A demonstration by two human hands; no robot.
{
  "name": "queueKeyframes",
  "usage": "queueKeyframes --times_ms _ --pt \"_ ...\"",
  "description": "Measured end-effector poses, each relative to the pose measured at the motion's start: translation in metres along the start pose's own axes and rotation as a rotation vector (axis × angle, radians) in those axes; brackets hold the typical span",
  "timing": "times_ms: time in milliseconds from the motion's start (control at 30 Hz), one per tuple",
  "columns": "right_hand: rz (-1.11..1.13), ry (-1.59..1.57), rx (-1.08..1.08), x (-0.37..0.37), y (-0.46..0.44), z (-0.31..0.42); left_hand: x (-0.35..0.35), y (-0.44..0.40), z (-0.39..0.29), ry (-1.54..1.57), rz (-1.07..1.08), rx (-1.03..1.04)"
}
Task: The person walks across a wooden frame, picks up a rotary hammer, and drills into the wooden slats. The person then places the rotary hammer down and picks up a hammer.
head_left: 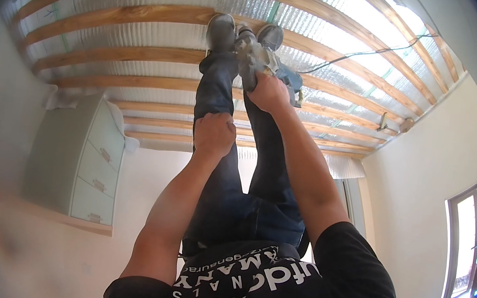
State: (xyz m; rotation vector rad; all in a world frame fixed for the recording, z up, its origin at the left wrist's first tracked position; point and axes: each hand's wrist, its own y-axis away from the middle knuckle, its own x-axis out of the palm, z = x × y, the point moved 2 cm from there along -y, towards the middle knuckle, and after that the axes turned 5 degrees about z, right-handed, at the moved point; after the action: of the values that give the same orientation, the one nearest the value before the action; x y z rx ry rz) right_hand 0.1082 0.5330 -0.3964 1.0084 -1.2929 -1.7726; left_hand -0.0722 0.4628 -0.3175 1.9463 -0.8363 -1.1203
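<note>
My right hand point(271, 95) is wrapped round the handle of a power tool point(252, 60), held low between my shoes. The tool has grey and teal parts; its working end is blurred. My left hand point(214, 134) lies against my left trouser leg point(216, 89) near the knee, its fingers curled in and nothing visible in them. A dark cord point(347, 58) runs off to the right from beside the tool. Beyond the tool, both shoes point(221, 31) stand at a wooden joist point(148, 13).
Parallel wooden joists lie over silvery foil point(175, 33) across the floor. A pale green drawer cabinet point(98, 161) is on the left. At the right are a cream wall point(411, 166) and a window point(466, 251). A small item point(383, 122) rests near the joist ends.
</note>
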Motion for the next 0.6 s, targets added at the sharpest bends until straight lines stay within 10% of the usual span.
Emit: queueKeyframes --times_ms 600 --pt "0.015 -0.013 -0.042 -0.004 0.033 0.0 -0.015 0.006 -0.021 0.005 0.145 -0.118"
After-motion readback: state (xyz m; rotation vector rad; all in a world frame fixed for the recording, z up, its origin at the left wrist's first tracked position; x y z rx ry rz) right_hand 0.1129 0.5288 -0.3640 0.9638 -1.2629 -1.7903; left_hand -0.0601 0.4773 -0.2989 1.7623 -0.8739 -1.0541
